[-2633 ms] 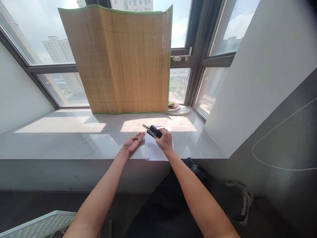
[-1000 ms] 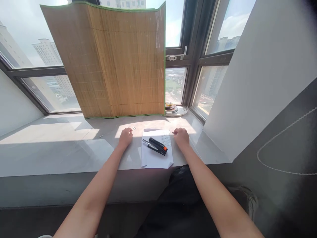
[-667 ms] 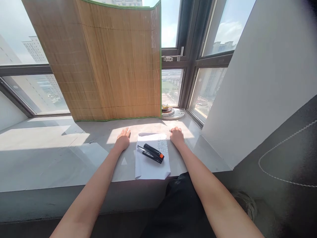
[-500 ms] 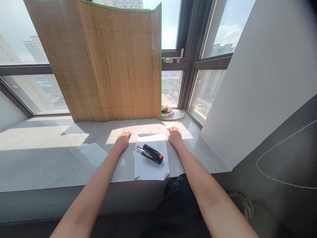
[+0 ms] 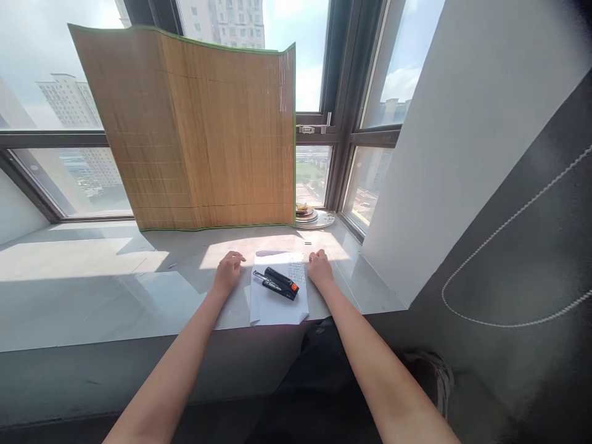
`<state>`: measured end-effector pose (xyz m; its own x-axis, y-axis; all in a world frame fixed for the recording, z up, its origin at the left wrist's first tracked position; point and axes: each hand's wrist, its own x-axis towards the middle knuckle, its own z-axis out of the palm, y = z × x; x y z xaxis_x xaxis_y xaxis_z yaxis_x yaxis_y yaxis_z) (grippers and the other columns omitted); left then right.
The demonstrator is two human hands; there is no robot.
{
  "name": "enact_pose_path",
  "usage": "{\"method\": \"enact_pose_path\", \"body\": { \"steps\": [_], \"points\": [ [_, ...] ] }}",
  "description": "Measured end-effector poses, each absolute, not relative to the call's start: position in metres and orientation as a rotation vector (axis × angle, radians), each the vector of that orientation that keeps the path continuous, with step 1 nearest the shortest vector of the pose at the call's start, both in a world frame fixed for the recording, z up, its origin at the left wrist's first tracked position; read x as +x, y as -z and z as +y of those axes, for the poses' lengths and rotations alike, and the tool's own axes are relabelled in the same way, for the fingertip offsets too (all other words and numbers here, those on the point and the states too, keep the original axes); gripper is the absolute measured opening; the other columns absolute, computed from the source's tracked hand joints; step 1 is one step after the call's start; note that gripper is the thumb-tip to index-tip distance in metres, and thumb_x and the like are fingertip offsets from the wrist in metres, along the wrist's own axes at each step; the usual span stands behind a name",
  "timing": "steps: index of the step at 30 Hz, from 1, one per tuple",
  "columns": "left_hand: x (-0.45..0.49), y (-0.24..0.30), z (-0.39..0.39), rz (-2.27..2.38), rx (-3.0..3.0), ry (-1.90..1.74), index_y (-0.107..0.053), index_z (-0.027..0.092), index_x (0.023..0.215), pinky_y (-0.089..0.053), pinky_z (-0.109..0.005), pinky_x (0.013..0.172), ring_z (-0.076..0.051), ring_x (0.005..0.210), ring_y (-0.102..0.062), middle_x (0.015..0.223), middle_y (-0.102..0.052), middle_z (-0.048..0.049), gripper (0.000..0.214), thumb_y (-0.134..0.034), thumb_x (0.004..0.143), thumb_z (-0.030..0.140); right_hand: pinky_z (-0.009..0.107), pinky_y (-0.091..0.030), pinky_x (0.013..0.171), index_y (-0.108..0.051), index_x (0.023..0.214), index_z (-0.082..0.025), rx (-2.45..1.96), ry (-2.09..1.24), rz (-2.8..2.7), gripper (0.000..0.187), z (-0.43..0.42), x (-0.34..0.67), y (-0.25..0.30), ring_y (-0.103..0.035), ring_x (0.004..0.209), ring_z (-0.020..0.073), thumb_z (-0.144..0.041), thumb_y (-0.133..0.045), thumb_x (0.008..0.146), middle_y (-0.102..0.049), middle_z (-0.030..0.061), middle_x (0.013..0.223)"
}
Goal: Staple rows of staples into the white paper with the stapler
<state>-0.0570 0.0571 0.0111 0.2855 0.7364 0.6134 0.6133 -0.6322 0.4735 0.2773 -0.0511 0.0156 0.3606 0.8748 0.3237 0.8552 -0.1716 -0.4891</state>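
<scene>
We look through a single camera worn on the person's head, facing forward and steeply down over the windowsill. Both forearms enter at our bottom edge, so we sit above and behind the left hand and right hand, which lie near the middle of our wide view. Beyond them we face the bamboo mat and window frame; the pale wall slants along our right.

- left arm and right arm bare, both stretched toward the far side
- left hand kinda loose, fingers bent rightward
- right hand curled in
</scene>
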Motion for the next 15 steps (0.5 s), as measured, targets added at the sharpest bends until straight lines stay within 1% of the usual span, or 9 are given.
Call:
{"method": "enact_pose_path", "body": {
  "steps": [2,4,5,7,9,11,13,15],
  "points": [
    [-0.049,-0.010,0.041,1.183,2.300,-1.396,-0.080,0.022,0.102,-0.065,-0.040,0.081,-0.019,0.083,-0.071,0.126,-0.067,-0.0112,0.034,-0.049,0.093,0.010,0.038,-0.046,0.086,-0.068,0.096,-0.020,-1.931,-0.015,-1.453,0.025,-0.059,0.265,-0.026,-0.057,0.108,0.0309,-0.004,-0.051,0.089,-0.062,0.0154,0.112],
    [-0.040,-0.010,0.026,1.100,2.186,-1.491,-0.077,0.022,0.116,-0.067,-0.040,0.082,-0.020,0.090,-0.073,0.133,-0.064,-0.0127,0.034,-0.049,0.098,0.015,0.037,-0.047,0.085,-0.067,0.094,-0.021,-1.731,-0.015,-1.439,0.020,-0.068,0.249,-0.039,-0.059,0.103,0.0284,-0.012,-0.049,0.097,-0.065,0.0116,0.103],
    [-0.036,-0.010,0.020,1.061,2.147,-1.504,-0.075,0.022,0.120,-0.067,-0.041,0.083,-0.021,0.093,-0.074,0.130,-0.066,-0.0127,0.034,-0.048,0.100,0.018,0.036,-0.047,0.084,-0.066,0.091,-0.022,-1.613,-0.048,-1.446,0.019,-0.073,0.240,-0.044,-0.060,0.097,0.0265,-0.019,-0.049,0.101,-0.065,0.0091,0.097],
    [-0.030,-0.011,0.012,1.000,2.116,-1.473,-0.073,0.022,0.121,-0.067,-0.043,0.085,-0.022,0.096,-0.075,0.117,-0.072,-0.0111,0.031,-0.046,0.104,0.023,0.035,-0.048,0.081,-0.066,0.089,-0.023,-1.432,-0.166,-1.495,0.025,-0.083,0.225,-0.051,-0.060,0.086,0.0226,-0.035,-0.053,0.106,-0.065,0.0050,0.091],
    [-0.027,-0.012,0.007,0.960,2.102,-1.427,-0.072,0.022,0.117,-0.067,-0.044,0.087,-0.023,0.094,-0.076,0.107,-0.075,-0.0091,0.028,-0.047,0.105,0.027,0.033,-0.048,0.079,-0.069,0.093,-0.023,-1.369,-0.301,-1.568,0.027,-0.093,0.216,-0.051,-0.060,0.082,0.0202,-0.047,-0.061,0.104,-0.065,0.0029,0.091],
    [-0.028,-0.013,0.004,0.925,2.074,-1.406,-0.071,0.022,0.114,-0.066,-0.045,0.089,-0.025,0.097,-0.077,0.106,-0.076,-0.0085,0.022,-0.053,0.103,0.030,0.031,-0.047,0.078,-0.070,0.102,-0.023,-1.381,-0.379,-1.677,0.028,-0.099,0.212,-0.047,-0.060,0.083,0.0194,-0.051,-0.072,0.097,-0.066,0.0023,0.095],
    [-0.029,-0.014,0.003,0.887,2.065,-1.395,-0.071,0.022,0.113,-0.066,-0.044,0.090,-0.025,0.101,-0.077,0.108,-0.075,-0.0084,0.020,-0.058,0.101,0.031,0.030,-0.045,0.078,-0.069,0.106,-0.023,-1.419,-0.393,-1.813,0.032,-0.101,0.211,-0.041,-0.060,0.088,0.0196,-0.047,-0.082,0.090,-0.066,0.0027,0.100],
    [-0.030,-0.016,0.001,0.836,2.120,-1.365,-0.072,0.022,0.117,-0.064,-0.041,0.091,-0.023,0.101,-0.076,0.112,-0.073,-0.0091,0.023,-0.056,0.102,0.028,0.029,-0.042,0.078,-0.067,0.102,-0.022,-1.469,-0.367,-1.938,0.029,-0.101,0.211,-0.036,-0.060,0.091,0.0199,-0.038,-0.085,0.087,-0.066,0.0030,0.101]
  ]
}}
